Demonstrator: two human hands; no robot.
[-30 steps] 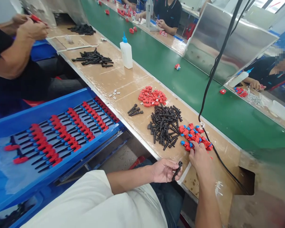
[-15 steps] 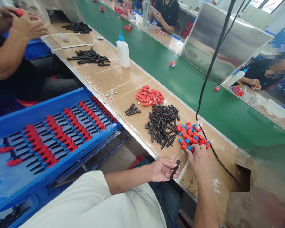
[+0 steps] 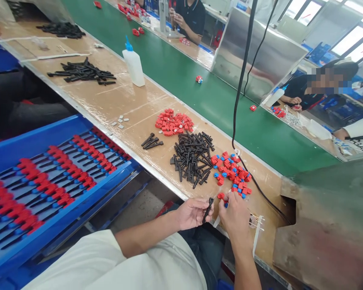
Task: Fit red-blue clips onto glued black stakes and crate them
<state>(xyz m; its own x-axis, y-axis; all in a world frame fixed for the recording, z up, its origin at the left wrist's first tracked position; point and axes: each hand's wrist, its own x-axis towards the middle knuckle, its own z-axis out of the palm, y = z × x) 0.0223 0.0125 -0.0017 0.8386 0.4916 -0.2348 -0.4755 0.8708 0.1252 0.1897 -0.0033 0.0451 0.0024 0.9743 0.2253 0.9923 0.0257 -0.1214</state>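
Observation:
My left hand [image 3: 194, 213] is closed round a black plastic stick-like part [image 3: 207, 210], held upright at the table's near edge. Close to its right, my right hand [image 3: 236, 215] pinches a small red-and-blue plastic piece [image 3: 221, 196]; the fingertips partly hide it. Just beyond my right hand lies a heap of red-and-blue pieces [image 3: 234, 171]. To the left of that heap is a pile of black stick-like parts [image 3: 192, 155], and behind it a pile of red pieces [image 3: 173, 122]. A few black parts [image 3: 151, 141] lie apart from the pile.
A blue tray [image 3: 109, 177] at left holds rows of joined red, blue and black pieces. A white bottle with blue tip [image 3: 134, 66] stands by the green conveyor belt [image 3: 175, 72]. A black cable [image 3: 240, 80] hangs over the table. Other people sit across the belt.
My right hand has drawn back from the red-and-blue heap toward my left hand, with one piece in its fingers. My left hand still holds the black part. The view has shifted right.

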